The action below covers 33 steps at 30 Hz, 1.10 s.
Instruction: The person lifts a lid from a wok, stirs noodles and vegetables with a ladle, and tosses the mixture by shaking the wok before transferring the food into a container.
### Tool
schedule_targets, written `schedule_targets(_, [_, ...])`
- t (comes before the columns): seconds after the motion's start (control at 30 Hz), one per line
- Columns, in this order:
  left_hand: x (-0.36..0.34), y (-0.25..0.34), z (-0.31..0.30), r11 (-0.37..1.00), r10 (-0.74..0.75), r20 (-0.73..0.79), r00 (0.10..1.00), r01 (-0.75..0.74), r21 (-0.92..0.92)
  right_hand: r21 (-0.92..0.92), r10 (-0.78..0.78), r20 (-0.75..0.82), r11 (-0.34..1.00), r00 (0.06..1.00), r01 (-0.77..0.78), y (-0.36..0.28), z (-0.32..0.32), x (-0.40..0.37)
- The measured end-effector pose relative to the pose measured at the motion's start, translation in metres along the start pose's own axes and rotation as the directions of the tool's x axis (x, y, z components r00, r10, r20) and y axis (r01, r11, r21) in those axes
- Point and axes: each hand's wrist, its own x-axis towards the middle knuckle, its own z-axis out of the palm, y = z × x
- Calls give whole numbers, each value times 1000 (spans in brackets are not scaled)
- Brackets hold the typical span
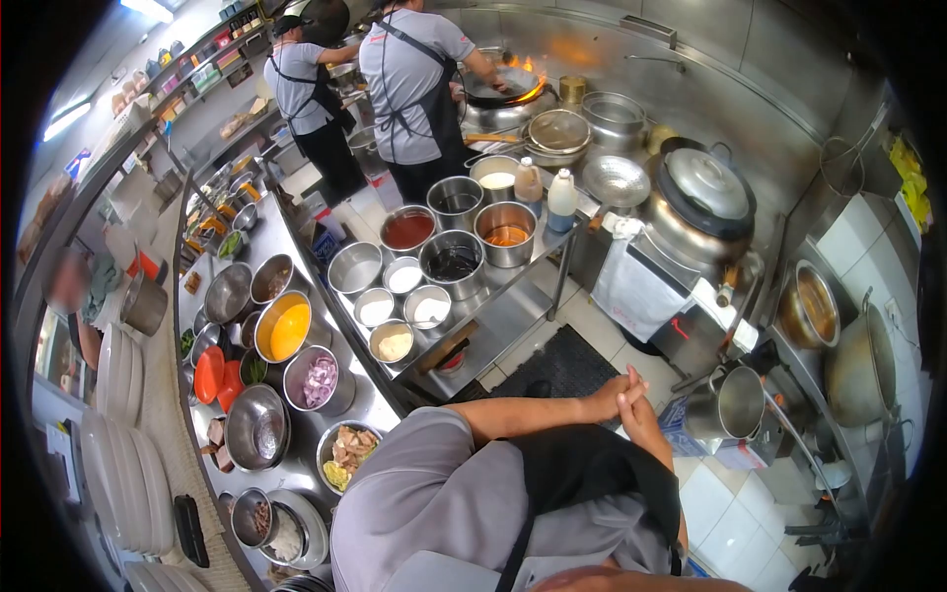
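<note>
your left hand (600, 403) and right hand (639, 397) are clasped together in front of your black apron (582, 483), fingers curled in against each other. you cannot tell whether anything small lies between the palms. past your hands, on the tiled floor, a black mat (567, 370) lies near them, lower down. to their right stands an open steel pot (725, 405), apart from your fingers.

ahead of you, a steel table (503, 286) carries a pot of orange liquid (505, 259), a pot of dark liquid (456, 286) and smaller tubs of white contents (375, 308), with two plastic bottles (529, 181) beside them. on your left, a prep counter (308, 426) holds a container of yellow liquid (262, 337), a pot of chopped purple onion (345, 390) and a bowl of cut meat (324, 446) close to your left sleeve (449, 434). farther off, one person (409, 89) reaches to a wok (483, 97) with flames (536, 77) at its edge; another person (296, 99) stands beyond.
</note>
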Motion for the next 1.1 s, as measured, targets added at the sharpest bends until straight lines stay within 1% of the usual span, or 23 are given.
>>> schedule_targets(0.07, [1, -4, 1, 1000, 9, -13, 1000, -8, 21, -8, -12, -11, 1000, 1000, 12, -1, -1, 0])
schedule_targets(0.17, [5, -8, 1, 999, 29, 21, 999, -30, 28, -7, -11, -19, 1000, 1000, 10, -5, -2, -1])
schedule_targets(0.27, [4, -4, 9, 991, 133, -82, 988, -132, 18, 1, -6, -30, 1000, 1000, 6, -3, -2, -3])
schedule_targets(0.37, [1, 5, 8, 988, 148, -58, 987, -146, 41, 10, 2, -40, 1000, 999, -2, -4, -3, -4])
schedule_targets(0.47, [4, 2, 12, 979, 192, -80, 978, -185, 85, 7, -10, -47, 1000, 999, 11, -6, -5, -5])
schedule_targets(0.57, [5, 1, 15, 977, 199, -94, 975, -190, 95, 6, -22, -52, 1000, 998, 23, -4, -6, -7])
schedule_targets(0.67, [5, 2, 9, 996, 39, 41, 998, -42, 81, 20, -17, -52, 1000, 998, 18, 1, -5, -8])
schedule_targets(0.77, [7, -1, 11, 999, -17, 61, 998, 15, 33, 7, -32, -68, 999, 997, 32, 12, -3, -9])
schedule_targets(0.87, [8, 1, 14, 999, 9, 20, 1000, -11, 53, -9, -26, -63, 1000, 998, 26, 6, -6, -13])
schedule_targets(0.9, [9, -4, 14, 999, -11, 37, 999, 9, 39, -11, -14, -62, 1000, 998, 13, 3, -9, -14])
schedule_targets(0.93, [13, -13, 13, 999, -31, 58, 998, 30, 26, -44, -45, -69, 998, 997, 41, 11, -8, -15])
schedule_targets(0.97, [14, -11, 14, 999, -51, 84, 995, 50, 14, -40, -42, -62, 998, 997, 39, 15, -8, -16])
schedule_targets(1.0, [12, -10, 16, 998, -55, 45, 997, 53, 29, -38, -39, -56, 999, 998, 37, 17, -8, -16])
schedule_targets(1.03, [12, -11, 17, 998, -49, 48, 998, 47, 40, -35, -37, -48, 999, 998, 35, 17, -9, -17])
schedule_targets(1.07, [14, -14, 18, 998, -41, 48, 998, 39, 50, -61, -68, -68, 996, 995, 64, 16, -10, -18])
schedule_targets(1.1, [15, -17, 19, 998, -33, 46, 998, 30, 61, -48, -58, -74, 997, 996, 55, 14, -11, -19])
